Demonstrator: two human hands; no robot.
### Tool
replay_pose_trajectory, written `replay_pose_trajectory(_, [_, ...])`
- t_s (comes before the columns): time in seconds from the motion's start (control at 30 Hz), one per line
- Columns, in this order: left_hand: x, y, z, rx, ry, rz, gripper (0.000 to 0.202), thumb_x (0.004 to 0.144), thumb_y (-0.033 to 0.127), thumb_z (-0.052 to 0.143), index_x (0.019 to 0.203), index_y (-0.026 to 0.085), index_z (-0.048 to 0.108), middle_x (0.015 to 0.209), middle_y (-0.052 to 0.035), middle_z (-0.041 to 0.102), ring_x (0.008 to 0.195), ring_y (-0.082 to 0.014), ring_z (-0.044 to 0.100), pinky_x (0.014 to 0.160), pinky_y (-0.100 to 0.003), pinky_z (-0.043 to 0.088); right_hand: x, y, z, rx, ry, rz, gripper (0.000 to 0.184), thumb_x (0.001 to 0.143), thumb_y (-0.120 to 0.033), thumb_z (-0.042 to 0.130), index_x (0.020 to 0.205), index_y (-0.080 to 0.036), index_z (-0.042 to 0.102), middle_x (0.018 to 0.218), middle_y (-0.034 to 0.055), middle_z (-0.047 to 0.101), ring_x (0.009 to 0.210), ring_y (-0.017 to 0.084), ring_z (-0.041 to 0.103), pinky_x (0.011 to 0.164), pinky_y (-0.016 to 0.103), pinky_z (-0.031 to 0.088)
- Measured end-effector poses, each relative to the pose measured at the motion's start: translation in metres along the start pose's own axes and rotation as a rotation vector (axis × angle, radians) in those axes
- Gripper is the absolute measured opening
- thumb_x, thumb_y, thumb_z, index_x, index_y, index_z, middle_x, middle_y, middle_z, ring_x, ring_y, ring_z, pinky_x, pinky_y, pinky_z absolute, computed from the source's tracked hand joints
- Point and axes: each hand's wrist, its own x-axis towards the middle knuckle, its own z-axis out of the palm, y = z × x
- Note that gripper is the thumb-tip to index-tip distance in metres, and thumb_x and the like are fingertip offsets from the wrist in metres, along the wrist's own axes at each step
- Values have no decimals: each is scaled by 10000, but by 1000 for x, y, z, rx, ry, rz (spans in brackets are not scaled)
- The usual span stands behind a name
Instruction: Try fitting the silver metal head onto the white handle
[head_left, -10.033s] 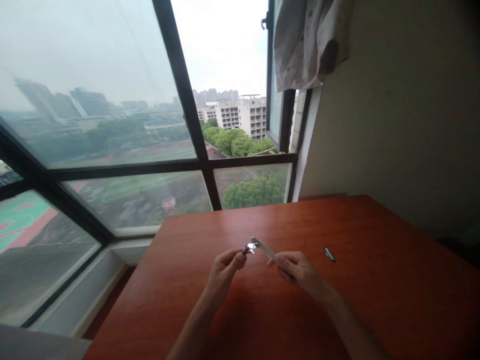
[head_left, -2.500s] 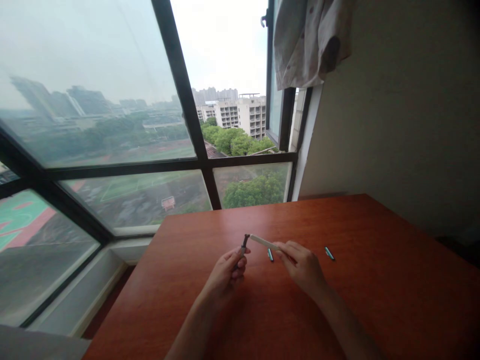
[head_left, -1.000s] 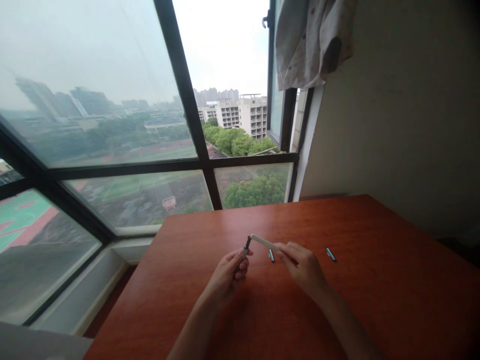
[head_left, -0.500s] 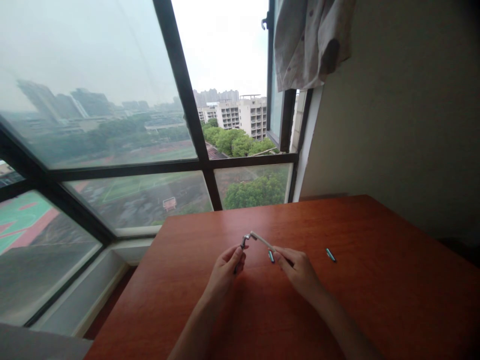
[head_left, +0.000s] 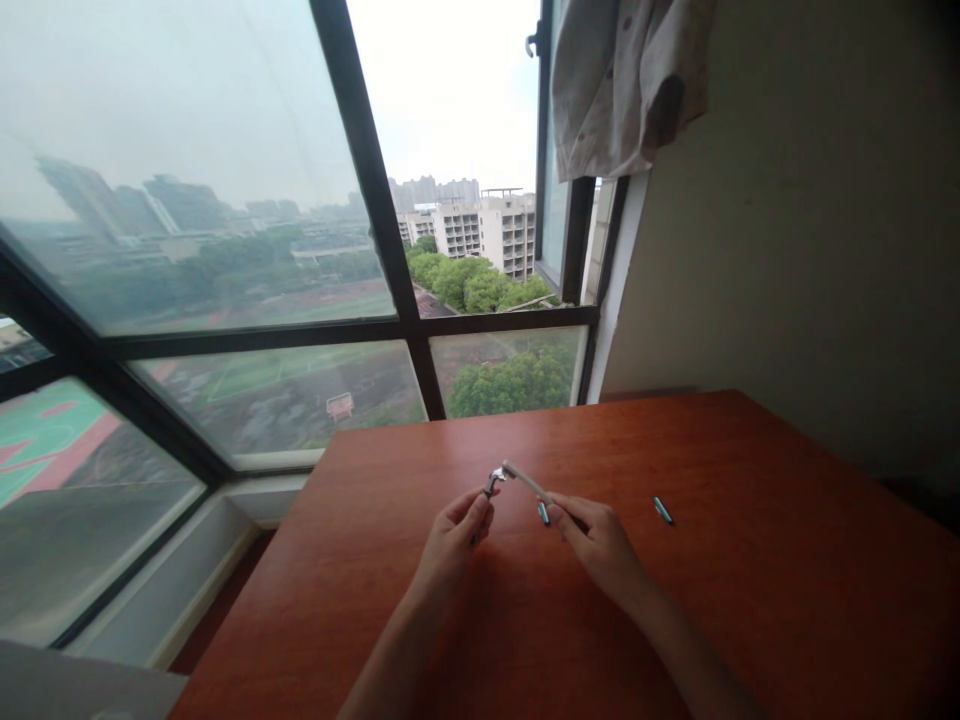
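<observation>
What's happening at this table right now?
A person is working with both bare hands over the reddish-brown table. The left hand grips a slim handle with a shiny metal head; the right hand holds a pale, brush-like stick. Their ends meet or nearly meet; contact can't be told. One small teal-and-dark piece lies by the right hand's fingertips, and a similar piece lies farther right on the table.

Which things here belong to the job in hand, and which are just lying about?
Likely in the job:
razor handle, apparently, in the left hand
toothbrush, in the right hand

Lying about, unheld:
nearer teal strip, farther teal strip, both possibly razor cartridges, so perhaps related
hanging garment
</observation>
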Motion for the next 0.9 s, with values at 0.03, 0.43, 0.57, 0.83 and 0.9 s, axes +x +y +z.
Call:
replay_pose_trajectory(0.03, [0,1,-1,11,12,11,361,733,383,740,971,114,708,614,32,448,548,-65,357,517,-194,235,0,0,0,1,-3,-5,359,930,-383,445,951,-145,713,720,35,656,658,168,589,595,241,403])
replay_pose_trajectory(0.43, [-3,4,-3,219,-5,52,410,773,423,683,1049,122,708,634,20,455,567,-90,349,519,-209,248,-2,1,0,6,5,-24,350,925,-375,460,1033,-155,710,817,61,711,736,195,639,655,264,459])
replay_pose_trajectory(0.57, [-1,6,-8,265,54,87,421,777,430,671,1065,125,704,640,16,467,572,-95,358,524,-210,259,-2,0,-4,-12,-17,-48,330,920,-372,473,1009,-168,717,797,57,710,744,197,643,673,266,468])
replay_pose_trajectory(0.83, [-7,19,-2,547,20,227,337,776,400,662,975,142,748,650,5,510,637,-141,414,581,-234,316,1,6,-11,-108,26,-83,318,930,-341,441,997,-186,711,883,79,718,777,206,647,713,277,469])
replay_pose_trajectory(0.9, [-7,22,-1,580,12,255,321,785,386,651,973,145,751,656,0,526,644,-147,428,589,-234,325,1,7,-13,-144,33,-82,317,930,-334,437,1003,-190,710,895,85,716,783,210,646,713,282,463])
